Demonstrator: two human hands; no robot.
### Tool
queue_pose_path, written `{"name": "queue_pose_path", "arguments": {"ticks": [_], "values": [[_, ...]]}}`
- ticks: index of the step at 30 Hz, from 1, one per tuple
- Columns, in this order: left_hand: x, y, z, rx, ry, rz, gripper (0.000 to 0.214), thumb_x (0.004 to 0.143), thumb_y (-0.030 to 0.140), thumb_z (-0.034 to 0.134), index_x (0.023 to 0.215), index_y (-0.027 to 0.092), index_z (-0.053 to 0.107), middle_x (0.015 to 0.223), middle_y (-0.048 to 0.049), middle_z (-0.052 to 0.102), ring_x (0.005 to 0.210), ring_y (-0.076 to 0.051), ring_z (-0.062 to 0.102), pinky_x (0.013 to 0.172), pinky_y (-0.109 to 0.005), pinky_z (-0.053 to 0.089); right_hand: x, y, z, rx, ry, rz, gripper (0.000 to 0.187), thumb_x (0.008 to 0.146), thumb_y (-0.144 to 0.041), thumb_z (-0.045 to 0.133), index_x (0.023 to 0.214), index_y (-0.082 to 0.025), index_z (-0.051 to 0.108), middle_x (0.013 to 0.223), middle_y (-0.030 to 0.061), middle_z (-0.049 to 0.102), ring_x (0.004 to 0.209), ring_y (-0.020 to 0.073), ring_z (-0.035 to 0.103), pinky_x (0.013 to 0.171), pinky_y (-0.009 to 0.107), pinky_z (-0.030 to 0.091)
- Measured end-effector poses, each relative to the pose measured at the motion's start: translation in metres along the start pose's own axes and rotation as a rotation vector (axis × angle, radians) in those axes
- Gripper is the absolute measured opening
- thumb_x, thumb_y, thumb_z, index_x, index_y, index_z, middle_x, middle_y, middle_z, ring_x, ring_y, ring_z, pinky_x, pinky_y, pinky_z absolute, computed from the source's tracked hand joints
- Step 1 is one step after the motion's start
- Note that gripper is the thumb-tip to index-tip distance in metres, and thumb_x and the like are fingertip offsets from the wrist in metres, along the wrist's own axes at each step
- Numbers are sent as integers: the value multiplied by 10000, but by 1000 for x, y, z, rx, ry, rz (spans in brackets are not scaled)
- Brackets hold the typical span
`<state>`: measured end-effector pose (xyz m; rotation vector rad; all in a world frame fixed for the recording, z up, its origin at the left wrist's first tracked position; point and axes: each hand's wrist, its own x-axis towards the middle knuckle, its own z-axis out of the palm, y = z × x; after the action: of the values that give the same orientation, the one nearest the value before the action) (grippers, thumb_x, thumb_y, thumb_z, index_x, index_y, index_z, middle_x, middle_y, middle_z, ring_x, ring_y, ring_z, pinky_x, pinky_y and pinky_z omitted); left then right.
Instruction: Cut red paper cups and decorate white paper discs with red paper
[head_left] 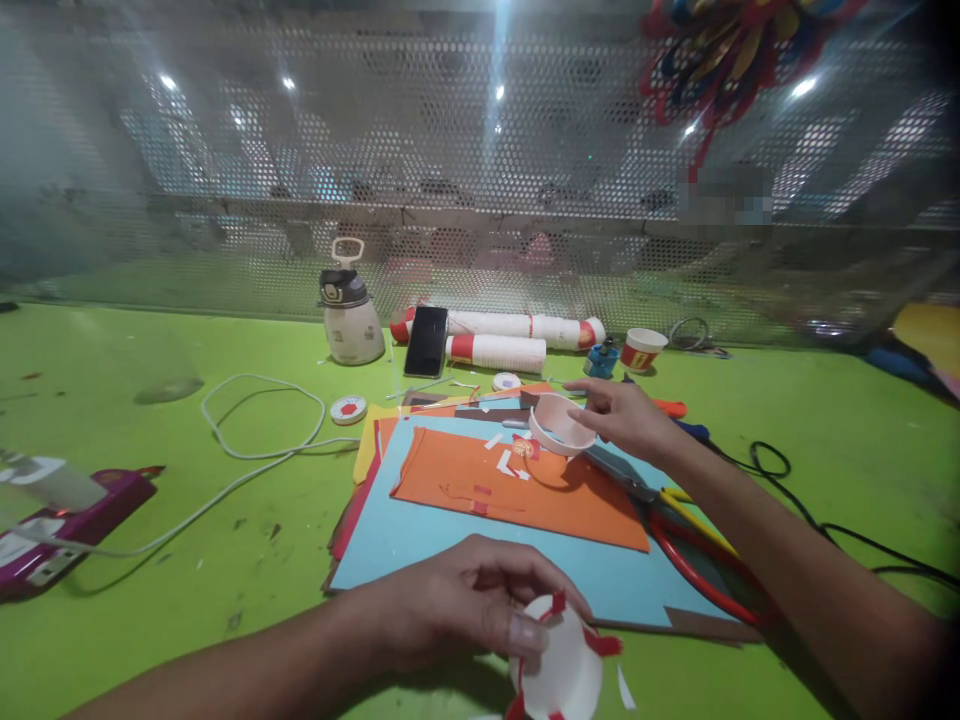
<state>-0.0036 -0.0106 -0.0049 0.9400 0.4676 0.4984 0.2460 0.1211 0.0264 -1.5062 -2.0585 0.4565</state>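
Note:
My left hand, at the bottom middle, is closed around a white paper cup piece. Its round pale face is turned up, and red tabs stick out around the edge. Farther off, my right hand pinches the right rim of a white paper ring, which looks cut from a cup. A shadow falls below the ring on an orange foam sheet. White and red paper scraps lie on that sheet. Large scissors with red and yellow handles rest under my right forearm.
Light blue sheets lie beneath the orange one. Behind them are a phone, stacked paper cups, a bottle, a blue jar and a single cup. A white cable runs to a purple power strip at left.

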Motion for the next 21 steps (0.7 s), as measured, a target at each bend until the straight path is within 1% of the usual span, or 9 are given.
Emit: {"name": "queue_pose_path", "arguments": {"ticks": [3,6,9,11,14,16,18,21], "values": [[0,-1,1,-15,-4,1,491,546,377,844,958,121,763,769,-59,630,641,-116,549,634,-237,408,-1,2,-1,-9,9,-13,492,785,-375,561,1166,-86,679,514,-44,471,490,152,466,471,264,336],[-1,1,2,-77,11,27,495,548,367,846,961,110,754,765,-70,650,634,-120,566,634,-238,429,0,4,-3,-29,40,-15,489,787,-394,556,1144,-91,693,507,-39,472,479,153,459,458,266,329],[-3,11,1,-158,52,108,477,569,336,831,976,105,738,846,-112,695,744,-189,638,662,-267,461,0,7,-4,-66,72,-11,426,791,-381,554,1066,-103,723,520,-28,486,488,150,450,456,268,321],[-4,21,-1,-175,124,204,447,598,311,812,986,105,728,912,-137,717,822,-234,660,704,-296,476,0,9,-3,-97,69,-12,363,803,-346,566,1030,-114,728,532,-30,495,498,144,456,467,267,329],[-5,35,-7,-186,297,355,352,661,296,780,959,115,731,951,-117,725,816,-208,662,714,-276,474,0,8,-3,-147,31,-15,259,855,-296,594,1034,-140,697,543,-60,486,502,122,472,487,251,363],[-4,37,-9,-188,362,377,305,704,302,757,951,124,734,943,-95,721,819,-187,656,712,-257,467,0,6,-2,-180,0,-16,212,901,-308,604,1028,-150,666,605,-61,533,516,106,505,509,244,415],[-2,32,-10,-168,343,336,299,725,300,744,969,128,730,926,-84,711,804,-174,646,709,-257,461,0,4,-2,-210,-26,-14,219,933,-340,596,1029,-149,643,713,-40,604,554,101,556,542,252,475],[1,18,-8,-111,227,240,341,698,304,762,981,117,718,868,-83,692,735,-161,624,664,-262,438,-1,1,-1,-250,-48,-7,236,953,-341,578,1075,-145,627,841,-4,657,623,113,615,585,272,530]]}}
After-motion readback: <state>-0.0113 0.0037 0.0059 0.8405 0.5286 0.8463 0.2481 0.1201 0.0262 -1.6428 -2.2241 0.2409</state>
